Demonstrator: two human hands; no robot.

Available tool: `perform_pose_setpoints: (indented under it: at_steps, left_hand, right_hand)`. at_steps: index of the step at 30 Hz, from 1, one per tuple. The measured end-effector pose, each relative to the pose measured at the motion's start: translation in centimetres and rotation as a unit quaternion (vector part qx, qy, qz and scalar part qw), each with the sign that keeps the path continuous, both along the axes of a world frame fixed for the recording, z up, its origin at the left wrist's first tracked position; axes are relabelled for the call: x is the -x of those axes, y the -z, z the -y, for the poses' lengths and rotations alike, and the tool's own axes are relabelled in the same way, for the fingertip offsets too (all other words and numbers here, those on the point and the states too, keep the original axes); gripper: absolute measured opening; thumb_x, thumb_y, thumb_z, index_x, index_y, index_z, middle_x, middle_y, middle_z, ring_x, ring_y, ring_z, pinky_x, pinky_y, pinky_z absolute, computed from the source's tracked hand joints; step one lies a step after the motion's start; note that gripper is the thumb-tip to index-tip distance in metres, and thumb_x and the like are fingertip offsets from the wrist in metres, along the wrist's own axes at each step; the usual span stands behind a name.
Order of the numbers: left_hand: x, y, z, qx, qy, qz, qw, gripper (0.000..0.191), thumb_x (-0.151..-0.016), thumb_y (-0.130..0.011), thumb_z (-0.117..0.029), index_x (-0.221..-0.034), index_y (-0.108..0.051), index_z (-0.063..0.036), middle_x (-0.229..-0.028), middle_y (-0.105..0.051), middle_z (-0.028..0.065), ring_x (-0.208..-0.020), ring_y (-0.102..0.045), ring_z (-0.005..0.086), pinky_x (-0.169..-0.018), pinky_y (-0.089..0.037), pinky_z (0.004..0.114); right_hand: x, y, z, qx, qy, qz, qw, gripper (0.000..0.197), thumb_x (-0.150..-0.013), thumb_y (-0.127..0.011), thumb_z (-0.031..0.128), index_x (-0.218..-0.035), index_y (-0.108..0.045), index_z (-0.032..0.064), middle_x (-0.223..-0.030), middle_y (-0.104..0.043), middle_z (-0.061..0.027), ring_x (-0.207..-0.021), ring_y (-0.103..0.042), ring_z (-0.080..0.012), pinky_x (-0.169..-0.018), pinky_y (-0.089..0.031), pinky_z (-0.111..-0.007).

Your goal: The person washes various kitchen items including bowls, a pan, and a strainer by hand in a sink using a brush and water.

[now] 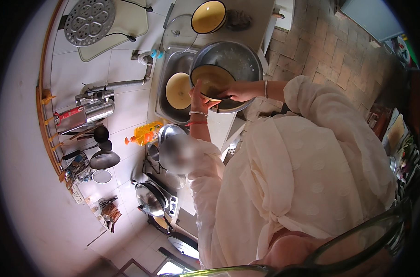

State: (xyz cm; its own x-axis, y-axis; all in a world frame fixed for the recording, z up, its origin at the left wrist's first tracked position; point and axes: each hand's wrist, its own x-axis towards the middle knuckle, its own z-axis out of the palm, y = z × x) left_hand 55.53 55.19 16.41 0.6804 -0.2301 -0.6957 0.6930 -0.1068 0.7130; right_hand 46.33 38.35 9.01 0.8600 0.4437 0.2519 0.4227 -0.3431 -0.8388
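A yellow enamel bowl [210, 77] with a dark rim is tilted inside a large metal basin [249, 64]. My left hand [198, 97] grips the bowl at its near left rim, thumb along the inner side and fingers beneath. At the near right rim is my right hand [238, 90], its fingers curled over the edge onto the inside of the bowl; the fingertips are partly hidden. Some liquid seems to lie in the bowl. A second yellow bowl [178, 90] sits in the steel sink [161, 100], left of the basin, which overlaps the sink's right part.
Beyond the basin are another yellow bowl [208, 16], a dark crumpled cloth [239, 20] and a glass lid [175, 33]. A tap pipe [127, 83] reaches over the sink from the tiled wall. An orange detergent bottle [146, 133] and a metal lid [170, 133] stand nearer.
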Motion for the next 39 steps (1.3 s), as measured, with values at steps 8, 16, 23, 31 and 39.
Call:
perform_pose_setpoints:
  at_steps: [8, 16, 23, 31, 39]
  left_hand:
    - [4.1, 6.0, 1.5, 0.042, -0.263, 0.398, 0.878, 0.053, -0.081, -0.061, -0.03, -0.126, -0.037, -0.0153, -0.112, -0.055, 0.0121, -0.095, -0.061, 0.0271, -0.062, -0.058, 0.044]
    - [0.1, 0.4, -1.2, 0.046, 0.024, 0.042, 0.998, 0.055, -0.083, -0.056, -0.044, -0.126, -0.034, -0.0191, -0.119, -0.051, 0.0096, -0.103, -0.058, 0.0265, -0.057, -0.058, 0.043]
    - [3.1, 3.1, 2.1, -0.016, -0.079, 0.21, 0.974, 0.044, -0.087, -0.054, -0.034, -0.122, -0.04, -0.0115, -0.105, -0.058, 0.0101, -0.084, -0.061, 0.022, -0.058, -0.053, 0.035]
    - [2.5, 2.4, 1.4, -0.003, -0.149, 0.233, 0.961, 0.054, -0.082, -0.06, -0.036, -0.126, -0.039, -0.0143, -0.116, -0.054, 0.0105, -0.094, -0.06, 0.0217, -0.056, -0.052, 0.033]
    - [0.9, 0.7, -1.5, 0.095, 0.037, 0.067, 0.993, 0.048, -0.086, -0.05, -0.041, -0.125, -0.046, -0.0142, -0.112, -0.058, 0.0098, -0.088, -0.064, 0.0241, -0.055, -0.057, 0.032]
  right_hand:
    - [-1.4, -3.4, -5.3, -0.211, 0.055, -0.091, 0.972, 0.032, -0.083, -0.054, 0.005, -0.114, -0.059, 0.0047, -0.109, -0.061, -0.0198, -0.094, -0.06, -0.0331, -0.077, -0.047, -0.036]
    - [-0.9, 0.1, -0.3, 0.035, 0.078, 0.157, 0.984, 0.049, -0.079, -0.049, -0.004, -0.125, -0.054, 0.01, -0.121, -0.057, -0.0151, -0.105, -0.057, -0.0331, -0.086, -0.047, -0.039]
    - [-0.9, -2.2, -2.1, -0.198, 0.048, -0.083, 0.975, 0.044, -0.079, -0.05, -0.004, -0.121, -0.056, 0.0084, -0.12, -0.058, -0.0138, -0.106, -0.057, -0.0341, -0.086, -0.047, -0.038]
    - [-1.5, -3.9, -2.2, 0.031, 0.027, -0.063, 0.997, 0.046, -0.081, -0.051, 0.0, -0.125, -0.054, 0.0139, -0.116, -0.059, -0.0115, -0.099, -0.058, -0.033, -0.081, -0.048, -0.039]
    - [-2.0, 0.2, 0.6, -0.062, 0.016, -0.095, 0.993, 0.052, -0.078, -0.05, -0.003, -0.128, -0.052, 0.014, -0.138, -0.042, -0.0141, -0.111, -0.054, -0.035, -0.092, -0.046, -0.041]
